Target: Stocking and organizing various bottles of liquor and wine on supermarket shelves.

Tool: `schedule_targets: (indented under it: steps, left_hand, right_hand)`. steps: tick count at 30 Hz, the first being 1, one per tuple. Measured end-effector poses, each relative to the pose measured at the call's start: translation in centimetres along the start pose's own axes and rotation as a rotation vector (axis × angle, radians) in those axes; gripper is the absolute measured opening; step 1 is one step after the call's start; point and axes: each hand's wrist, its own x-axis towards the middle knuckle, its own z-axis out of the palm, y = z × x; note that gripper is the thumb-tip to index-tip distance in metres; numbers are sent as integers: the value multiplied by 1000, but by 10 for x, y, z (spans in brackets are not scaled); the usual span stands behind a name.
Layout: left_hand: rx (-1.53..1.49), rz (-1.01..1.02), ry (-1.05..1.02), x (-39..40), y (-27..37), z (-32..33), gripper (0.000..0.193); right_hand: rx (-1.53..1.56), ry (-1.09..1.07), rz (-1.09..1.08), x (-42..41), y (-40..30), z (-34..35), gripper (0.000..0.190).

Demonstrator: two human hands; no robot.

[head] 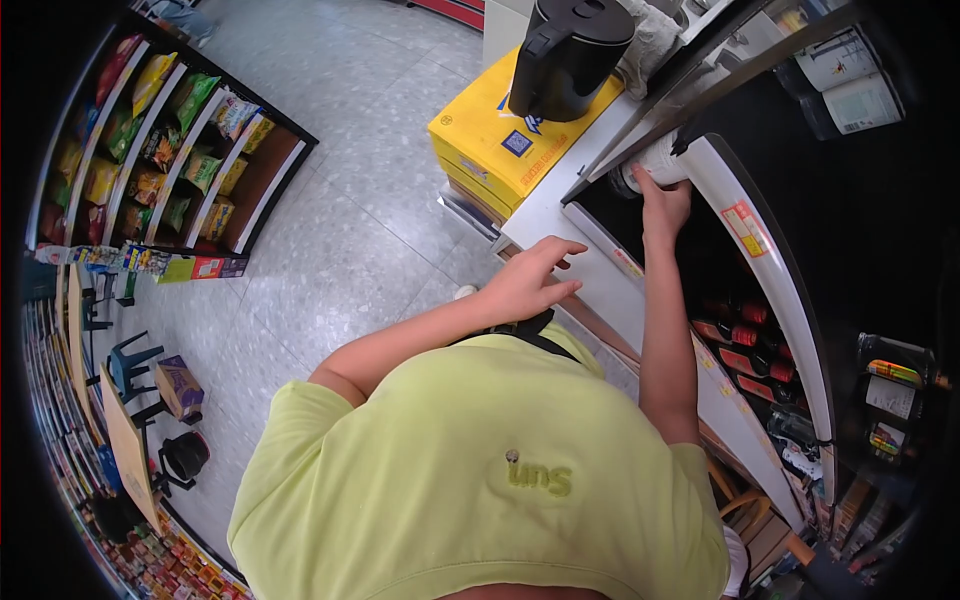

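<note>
My right hand (666,202) reaches into a dark shelf and grips a bottle with a white label (657,166). The bottle's far end passes behind the white curved shelf edge (757,240). My left hand (534,276) holds nothing, its fingers apart and slightly bent, above the near edge of a white counter (544,214). Below my right hand, several dark bottles with red caps (750,352) lie on their sides inside the shelf.
A black electric kettle (574,64) stands on a yellow carton (480,124) by the counter. Snack shelving (165,150) stands across the tiled floor (337,225). A plastic stool (133,364) and a purple carton (180,388) are at left. Bottles (855,82) occupy the right side.
</note>
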Motion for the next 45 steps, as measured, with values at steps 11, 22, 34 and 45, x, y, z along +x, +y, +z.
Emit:
schedule_targets:
  steps: [11,22,34,45]
  left_hand:
    - [9,-34,16,-2,-4,-1,48]
    - [63,11,-35,8,-7,2,48]
    - [72,91,-168,19,-7,18,46]
    - [64,24,-186,7,11,7,46]
  right_hand:
    - [-102,12,-40,9,11,25,57]
    - [-387,-1,-198,-70,-33,-14,61]
    - [-448,-82,-965,-45,-257,-155,35]
    - [-148,184,26,193,-213,-203,105]
